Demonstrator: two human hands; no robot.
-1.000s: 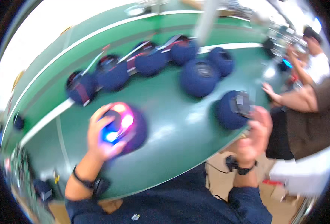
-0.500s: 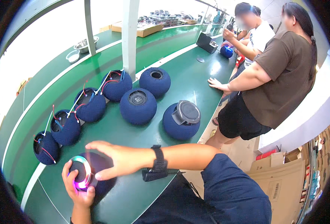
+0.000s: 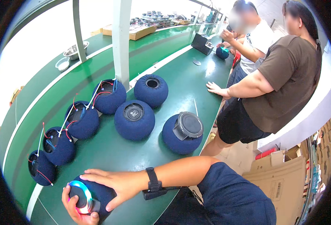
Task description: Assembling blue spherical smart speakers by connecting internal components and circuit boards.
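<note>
A round blue fabric-covered speaker (image 3: 102,191) rests at the near edge of the green table. Its end carries a round dark panel (image 3: 78,195) ringed by glowing multicoloured light. My left hand (image 3: 75,210) is wrapped round this lit end, fingers over the panel and thumb at its lower side. My right hand (image 3: 116,183), with a black strap at the wrist, grips the fabric side, fingers over the top and thumb lower down. The speaker's underside is hidden.
Several blue speaker shells (image 3: 82,122) with loose red and blue wires line the left. Beyond stand a hollow-topped ball (image 3: 156,99), a ball with a recessed disc (image 3: 134,123) and one bearing a grey round cap (image 3: 190,125). Two people (image 3: 285,86) stand along the table's right side.
My right hand has come down onto the speaker's fabric side. The lit ring's colours have shifted from pinkish to bluer. My view has tilted slightly, so the table things appear lower.
</note>
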